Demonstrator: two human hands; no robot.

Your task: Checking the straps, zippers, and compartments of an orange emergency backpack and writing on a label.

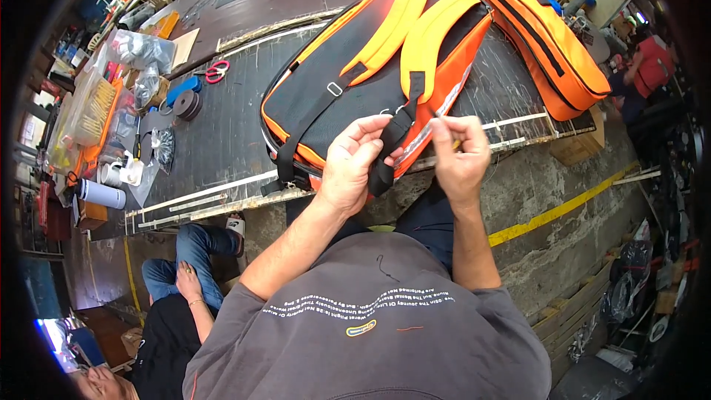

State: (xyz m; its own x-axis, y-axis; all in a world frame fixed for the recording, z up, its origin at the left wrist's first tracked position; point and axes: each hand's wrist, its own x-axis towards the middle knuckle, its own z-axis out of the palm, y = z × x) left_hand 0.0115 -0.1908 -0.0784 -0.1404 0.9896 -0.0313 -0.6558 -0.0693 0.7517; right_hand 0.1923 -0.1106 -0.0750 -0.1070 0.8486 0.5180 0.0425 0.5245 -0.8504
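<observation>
An orange and black backpack (315, 100) lies on the worktable in front of me, its two padded orange shoulder straps (385, 26) facing up. My left hand (348, 167) is closed on a black webbing strap (398, 132) at the bag's near right edge, thumb and fingers pinching it. A little to its right, my right hand (461, 163) is raised with thumb and fingertips pressed together. What it pinches is too small to make out. A bit of yellow shows between its fingers. Past the hands, a metal slider (335, 90) sits on another black strap.
A long orange case (544, 44) lies at the table's right end. To the left are pink-handled scissors (217, 72), a dark spool (187, 105), clear plastic boxes (89, 115) and a white cylinder (101, 194). Someone in jeans (194, 252) sits at my left; another person (652, 67) is far right.
</observation>
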